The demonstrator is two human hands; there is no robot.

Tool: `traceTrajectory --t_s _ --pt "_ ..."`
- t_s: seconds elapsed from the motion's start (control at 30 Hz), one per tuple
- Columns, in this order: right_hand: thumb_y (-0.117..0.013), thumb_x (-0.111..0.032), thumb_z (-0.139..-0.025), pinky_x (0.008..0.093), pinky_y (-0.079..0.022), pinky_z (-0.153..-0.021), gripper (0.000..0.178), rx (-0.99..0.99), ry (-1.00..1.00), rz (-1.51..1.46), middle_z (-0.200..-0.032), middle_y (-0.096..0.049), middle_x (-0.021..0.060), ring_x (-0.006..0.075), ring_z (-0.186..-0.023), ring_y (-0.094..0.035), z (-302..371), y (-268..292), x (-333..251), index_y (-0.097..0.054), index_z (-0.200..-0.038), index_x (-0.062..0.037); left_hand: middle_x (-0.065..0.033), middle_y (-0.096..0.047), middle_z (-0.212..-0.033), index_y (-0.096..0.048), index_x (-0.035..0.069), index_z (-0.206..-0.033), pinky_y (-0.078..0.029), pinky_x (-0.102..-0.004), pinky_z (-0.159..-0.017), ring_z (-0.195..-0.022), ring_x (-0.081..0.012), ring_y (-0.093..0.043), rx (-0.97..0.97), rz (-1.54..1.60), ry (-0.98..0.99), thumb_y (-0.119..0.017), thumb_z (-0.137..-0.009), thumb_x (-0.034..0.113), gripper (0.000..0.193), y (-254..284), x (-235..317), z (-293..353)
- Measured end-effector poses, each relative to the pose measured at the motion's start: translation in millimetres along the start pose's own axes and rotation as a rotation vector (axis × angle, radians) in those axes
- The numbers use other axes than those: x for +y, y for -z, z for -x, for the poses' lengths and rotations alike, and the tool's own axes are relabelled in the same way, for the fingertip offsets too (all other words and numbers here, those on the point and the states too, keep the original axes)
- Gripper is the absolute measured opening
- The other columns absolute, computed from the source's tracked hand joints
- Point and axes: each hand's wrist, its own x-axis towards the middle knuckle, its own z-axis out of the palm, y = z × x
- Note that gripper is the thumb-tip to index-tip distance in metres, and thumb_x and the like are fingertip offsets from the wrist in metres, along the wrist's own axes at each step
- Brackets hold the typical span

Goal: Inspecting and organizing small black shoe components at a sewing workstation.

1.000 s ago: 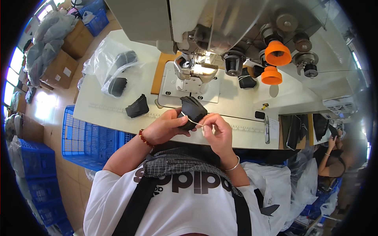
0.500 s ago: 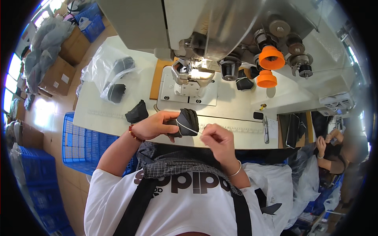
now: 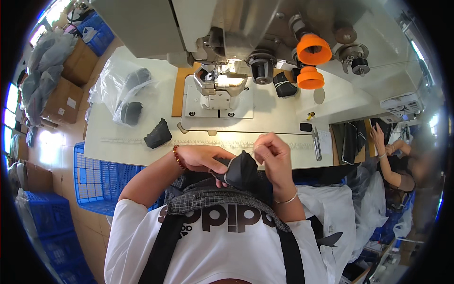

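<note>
My left hand (image 3: 204,158) is closed around a bundle of black fabric pieces (image 3: 243,171), held just off the table's front edge. A thin white band (image 3: 228,176) runs round the bundle near my left fingers. Beside the bundle's upper right, my right hand (image 3: 274,158) is pinched, with what looks like a strand of that band at its fingertips; the strand is faint. A smaller black bundle (image 3: 158,134) lies on the tabletop to the left. Beyond my hands stands a sewing machine (image 3: 220,90) with its lamp lit.
A clear plastic bag (image 3: 111,90) with dark pieces lies on the left of the table (image 3: 279,125). Another tied black bundle (image 3: 284,86) sits right of the machine head. A blue crate (image 3: 90,182) stands below left. At far right, a co-worker's hands (image 3: 384,144) show.
Both hands have drawn the bundle back toward me, off the tabletop and slightly right. The bundle has turned, and my right hand has risen beside it. The view has shifted slightly.
</note>
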Motion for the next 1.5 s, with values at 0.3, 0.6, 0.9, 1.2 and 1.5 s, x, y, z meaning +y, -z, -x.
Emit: traceTrajectory --t_s 0.3,0.6,0.9,1.2,1.5 --pt "-0.073 -0.001 -0.079 0.0308 -0.032 -0.052 0.013 -0.45 0.092 0.442 -0.067 -0.053 0.0063 0.0176 -0.058 -0.045 14.4 37.8 -36.8 -0.061 -0.077 -0.0007 -0.0262 -0.066 -0.104 -0.049 -0.02 -0.127 -0.06 -0.0408 -0.069 -0.084 -0.0304 -0.07 -0.186 0.149 -0.138 -0.072 -0.086 0.026 0.065 31.0 -31.7 -0.2" --pt "-0.071 0.001 -0.083 0.026 -0.04 -0.058 0.006 -0.248 0.275 0.145 -0.074 -0.06 0.0051 0.0138 -0.062 -0.052 13.7 30.6 -26.1 -0.065 -0.084 -0.0005 -0.0313 -0.062 -0.118 -0.049 -0.008 -0.133 -0.06 -0.0358 -0.079 -0.095 -0.0302 -0.069 0.066 0.315 -0.253 -0.061 -0.096 0.046 0.067 5.2 -22.9 -21.6" --pt "-0.059 0.002 -0.095 0.0213 -0.038 -0.057 0.004 0.213 0.198 0.095 -0.077 -0.058 0.0017 0.0059 -0.062 -0.046 25.5 24.5 -10.3 -0.063 -0.093 0.0021 -0.0069 -0.065 -0.11 -0.051 0.0 -0.141 -0.056 -0.0261 -0.071 -0.093 -0.0109 -0.063 0.339 -0.411 0.029 -0.063 -0.099 0.024 0.05 -11.3 3.4 -26.2" --pt "-0.064 -0.006 -0.093 0.0259 -0.044 -0.06 0.004 0.425 0.122 0.975 -0.08 -0.056 0.0045 0.0111 -0.065 -0.052 6.4 114.1 2.0 -0.064 -0.094 -0.0023 -0.0081 -0.064 -0.109 -0.047 -0.002 -0.14 -0.056 -0.0271 -0.076 -0.087 -0.0108 -0.063 0.645 -0.456 -0.222 -0.068 -0.095 0.02 0.055 -9.8 -4.6 -17.0" --pt "-0.078 -0.009 -0.08 0.0356 -0.05 -0.064 0.038 0.271 0.401 1.01 -0.099 -0.06 0.0113 0.0249 -0.075 -0.06 4.8 15.6 -1.1 -0.065 -0.116 -0.0072 -0.0083 -0.066 -0.103 -0.048 -0.003 -0.138 -0.054 -0.0267 -0.075 -0.082 -0.0108 -0.064 0.92 -0.48 -0.358 -0.069 -0.094 0.019 0.054 -16.8 -21.6 -25.8"
